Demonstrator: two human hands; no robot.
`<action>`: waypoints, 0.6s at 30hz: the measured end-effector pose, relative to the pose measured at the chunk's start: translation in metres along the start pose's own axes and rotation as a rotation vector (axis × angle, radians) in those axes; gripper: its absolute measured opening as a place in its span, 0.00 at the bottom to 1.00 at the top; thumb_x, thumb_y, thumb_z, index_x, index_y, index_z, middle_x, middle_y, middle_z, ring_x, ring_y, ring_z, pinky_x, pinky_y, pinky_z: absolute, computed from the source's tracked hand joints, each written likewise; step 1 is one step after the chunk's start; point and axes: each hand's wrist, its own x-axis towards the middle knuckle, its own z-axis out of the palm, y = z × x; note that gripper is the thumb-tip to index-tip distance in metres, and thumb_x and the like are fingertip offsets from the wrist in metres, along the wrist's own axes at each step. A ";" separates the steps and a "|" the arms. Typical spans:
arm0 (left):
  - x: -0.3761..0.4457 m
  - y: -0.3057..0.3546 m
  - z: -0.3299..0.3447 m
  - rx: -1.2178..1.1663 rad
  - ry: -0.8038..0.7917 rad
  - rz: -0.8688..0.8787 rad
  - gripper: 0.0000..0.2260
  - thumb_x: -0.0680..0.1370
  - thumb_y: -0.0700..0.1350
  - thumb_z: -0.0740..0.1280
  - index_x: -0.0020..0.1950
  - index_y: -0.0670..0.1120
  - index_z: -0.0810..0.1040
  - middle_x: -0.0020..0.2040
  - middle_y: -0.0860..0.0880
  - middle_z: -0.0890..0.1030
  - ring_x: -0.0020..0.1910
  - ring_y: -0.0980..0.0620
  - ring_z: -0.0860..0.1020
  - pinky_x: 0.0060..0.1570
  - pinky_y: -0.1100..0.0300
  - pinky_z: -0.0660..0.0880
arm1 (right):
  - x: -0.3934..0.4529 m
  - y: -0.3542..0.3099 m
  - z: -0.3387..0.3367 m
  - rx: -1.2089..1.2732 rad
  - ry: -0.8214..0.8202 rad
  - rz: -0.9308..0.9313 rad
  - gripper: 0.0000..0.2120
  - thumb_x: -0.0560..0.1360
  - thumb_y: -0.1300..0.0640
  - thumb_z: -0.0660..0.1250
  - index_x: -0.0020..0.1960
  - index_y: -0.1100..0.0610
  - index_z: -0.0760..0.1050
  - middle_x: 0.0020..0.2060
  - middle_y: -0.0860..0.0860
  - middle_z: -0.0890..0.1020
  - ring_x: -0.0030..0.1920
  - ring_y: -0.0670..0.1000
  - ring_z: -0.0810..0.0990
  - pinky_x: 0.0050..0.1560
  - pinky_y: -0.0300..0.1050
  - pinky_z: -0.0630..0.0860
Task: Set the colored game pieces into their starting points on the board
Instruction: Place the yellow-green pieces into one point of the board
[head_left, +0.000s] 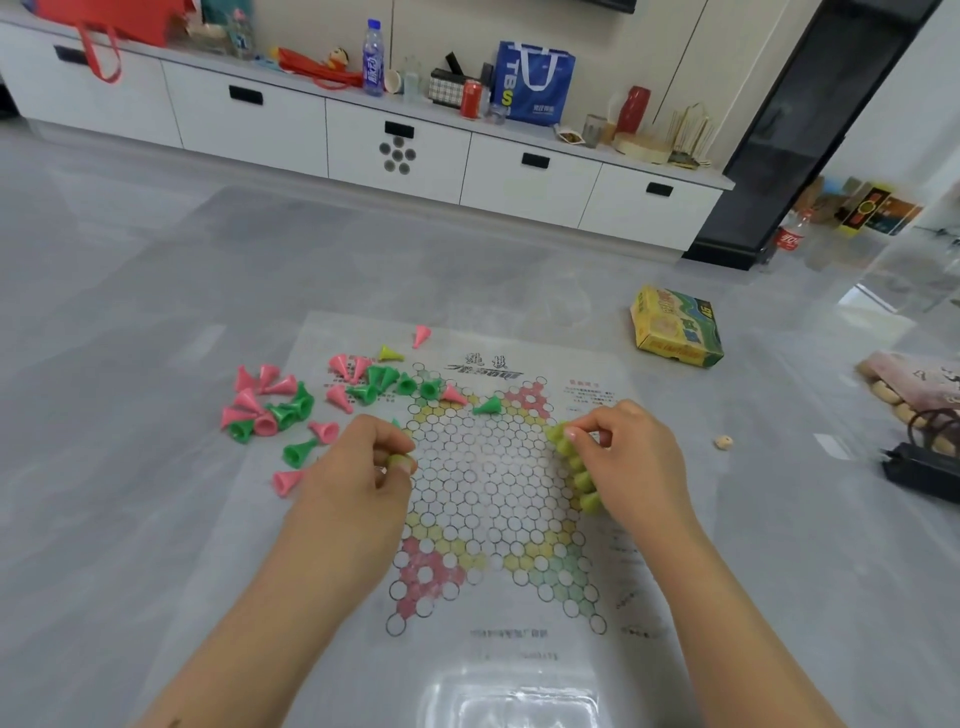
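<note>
Right hand (626, 457) hiding part of yellow-green pieces (582, 480), board (483, 519) small print blurred, forearms cut by bottom edge

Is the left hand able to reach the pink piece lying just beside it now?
Probably yes: the pink piece lies uncovered beside the left hand, but its fingers already hold a yellow-green piece.
</note>
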 end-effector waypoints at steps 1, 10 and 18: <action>0.000 0.000 0.000 -0.007 0.000 0.001 0.08 0.78 0.40 0.59 0.45 0.53 0.70 0.46 0.56 0.75 0.42 0.61 0.73 0.33 0.70 0.64 | 0.000 0.001 0.001 -0.001 0.002 0.005 0.05 0.74 0.55 0.67 0.40 0.51 0.79 0.37 0.46 0.74 0.38 0.53 0.79 0.37 0.54 0.80; 0.000 0.001 -0.003 -0.010 -0.008 -0.003 0.07 0.78 0.39 0.59 0.48 0.51 0.71 0.46 0.57 0.75 0.44 0.62 0.73 0.34 0.71 0.63 | 0.000 0.004 0.007 0.026 -0.012 0.005 0.05 0.73 0.55 0.67 0.40 0.50 0.79 0.38 0.45 0.74 0.39 0.53 0.78 0.38 0.54 0.80; -0.001 0.003 -0.006 -0.030 -0.010 -0.018 0.08 0.78 0.38 0.58 0.46 0.51 0.72 0.44 0.56 0.75 0.43 0.61 0.73 0.33 0.70 0.63 | 0.001 0.007 0.008 0.023 -0.010 0.015 0.05 0.73 0.55 0.67 0.40 0.51 0.80 0.40 0.47 0.76 0.39 0.52 0.79 0.38 0.53 0.80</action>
